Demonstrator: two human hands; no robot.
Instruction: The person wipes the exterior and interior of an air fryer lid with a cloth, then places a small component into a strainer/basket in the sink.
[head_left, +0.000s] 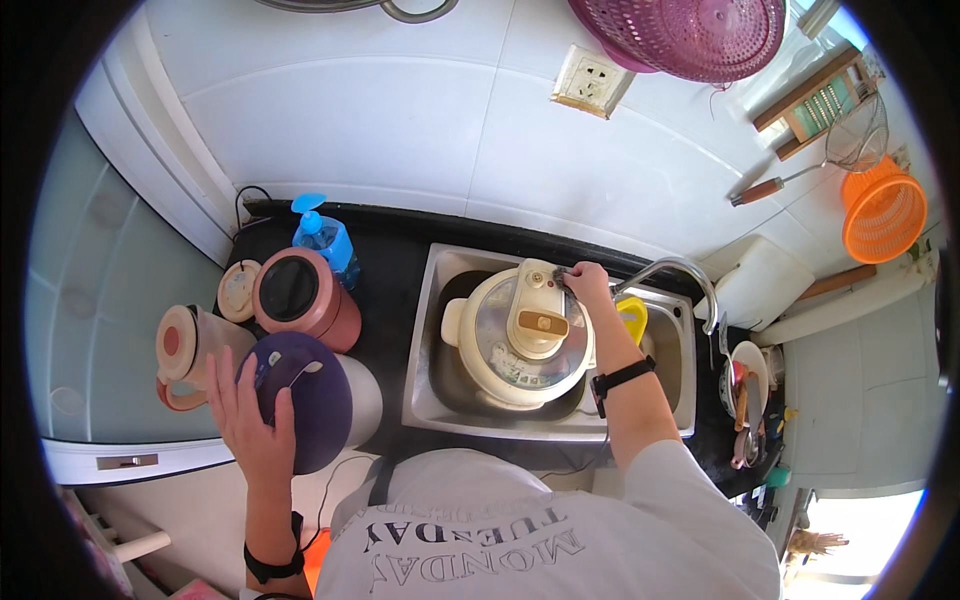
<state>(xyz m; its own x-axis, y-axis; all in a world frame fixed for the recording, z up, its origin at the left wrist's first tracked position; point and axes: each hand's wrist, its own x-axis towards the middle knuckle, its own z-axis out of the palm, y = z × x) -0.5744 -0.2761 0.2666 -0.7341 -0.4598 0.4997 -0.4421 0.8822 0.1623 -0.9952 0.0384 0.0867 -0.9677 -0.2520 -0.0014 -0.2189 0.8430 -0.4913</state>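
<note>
A cream electric pressure cooker with a clear lid rests over the left basin of the steel sink. My right hand is at its back right edge, fingers closed on a dark scouring pad against the lid's top housing. Over at the left, my left hand is spread, its fingers at the left side of a dark purple domed lid on a white round appliance. Whether the fingers press on the lid cannot be told.
Left on the black counter stand a pink canister, a blue pump bottle and a pitcher. The faucet arches over the right basin, near a yellow item. Dishes stand at the far right.
</note>
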